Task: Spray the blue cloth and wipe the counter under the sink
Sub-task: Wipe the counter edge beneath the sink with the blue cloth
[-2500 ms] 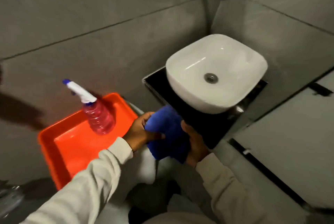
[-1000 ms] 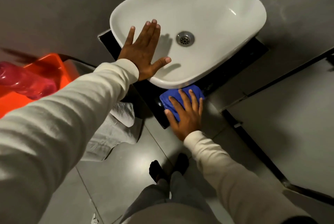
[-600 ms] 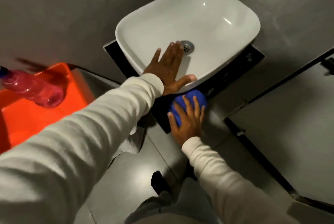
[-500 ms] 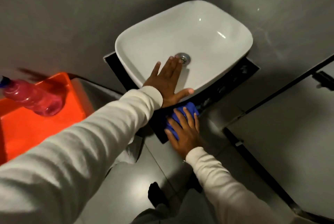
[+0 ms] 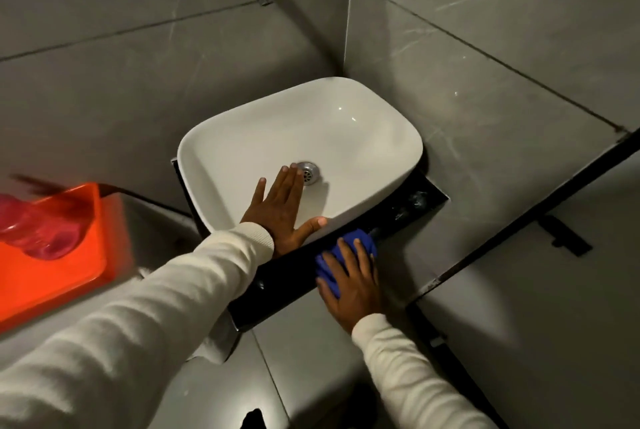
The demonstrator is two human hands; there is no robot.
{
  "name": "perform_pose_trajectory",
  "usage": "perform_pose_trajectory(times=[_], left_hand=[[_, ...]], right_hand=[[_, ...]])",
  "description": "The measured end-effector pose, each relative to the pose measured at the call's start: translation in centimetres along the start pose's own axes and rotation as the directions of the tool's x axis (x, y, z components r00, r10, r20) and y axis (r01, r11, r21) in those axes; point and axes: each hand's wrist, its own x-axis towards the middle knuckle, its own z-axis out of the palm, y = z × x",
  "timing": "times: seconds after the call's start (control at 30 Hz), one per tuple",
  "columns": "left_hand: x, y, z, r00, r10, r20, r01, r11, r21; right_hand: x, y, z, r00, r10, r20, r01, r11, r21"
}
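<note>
Pressing the blue cloth [image 5: 346, 254] flat on the black counter [image 5: 277, 276] with right hand [image 5: 353, 283], fingers spread open over it, now shifted rightward along the front edge from half a second ago. Still bracing left hand [image 5: 282, 214], fingers splayed, on the white sink [image 5: 363, 138] rim. Spray bottle [image 5: 38, 231] lying blurred in the orange tray [image 5: 52, 276], left.
</note>
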Motion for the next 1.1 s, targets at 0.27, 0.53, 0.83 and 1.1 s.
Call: perform_pose_trajectory(times=[0.27,0.53,0.83,1.1], left_hand=[[4.0,5.2,0.9,0.990,-0.140,-0.017,0.140,0.990,-0.025],[5.7,7.1,0.9,0.977,-0.198,-0.080,0.201,0.979,0.032],[6.4,7.8,1.0,0.967,-0.221,-0.129,0.230,0.971,0.059],[6.3,8.0,0.8,0.966,-0.219,-0.135,0.226,0.973,0.039]], right_hand=[[1.6,2.1,0.3,0.998,0.068,-0.005,-0.067,0.994,0.082],[7.1,11.2,-1.9,0.972,0.223,-0.072,-0.218,0.973,0.071],[9.4,13.5,-2.1,0.958,0.284,0.042,-0.284,0.959,-0.023],[10.7,13.1,-2.7,0.854,0.519,0.039,-0.520,0.854,0.021]])
